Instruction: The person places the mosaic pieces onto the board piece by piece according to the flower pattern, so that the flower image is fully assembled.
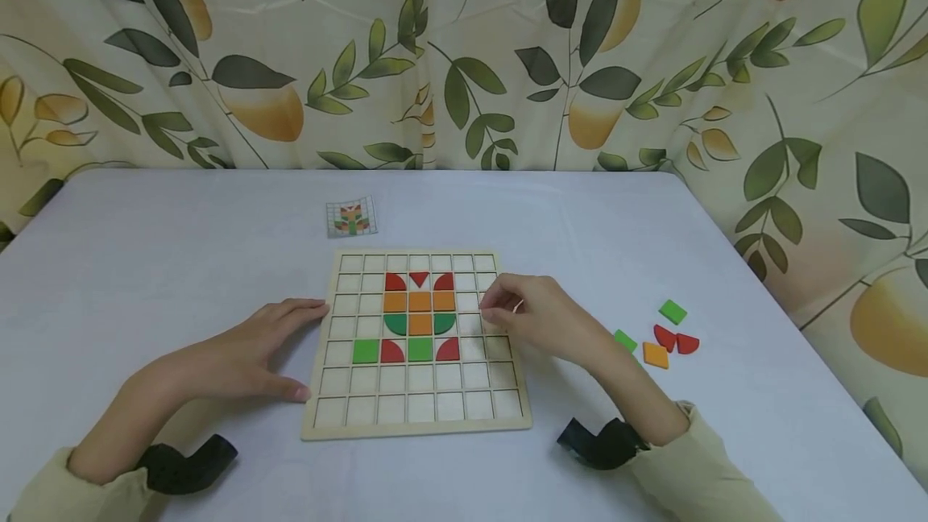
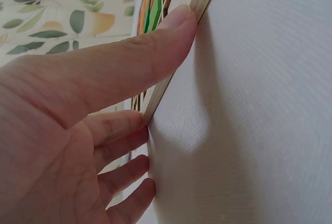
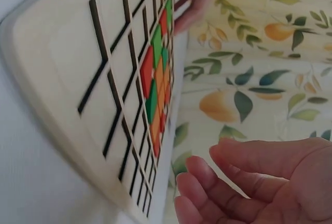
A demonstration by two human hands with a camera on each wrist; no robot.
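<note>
A wooden grid board [image 1: 416, 432] lies on the table, with red, orange and green pieces set in its middle cells. My left hand [image 1: 225, 361] rests at the board's left edge, fingers spread; its thumb [image 2: 174, 29] touches the rim. Over the board's right side hovers my right hand [image 1: 544, 316], fingers loosely bent. In the right wrist view no piece shows between the right hand's thumb and fingers [image 3: 194, 187]. Among the set pieces are a green square [image 1: 366, 351] at the lower left and a red triangle [image 1: 419, 279] at the top.
A small pattern card [image 1: 351, 217] lies behind the board. Loose pieces lie to the right: green squares [image 1: 673, 312], an orange square [image 1: 656, 355] and red rounded pieces [image 1: 687, 343]. A leaf-print curtain [image 1: 464, 55] hangs behind the white-covered table [image 1: 217, 248].
</note>
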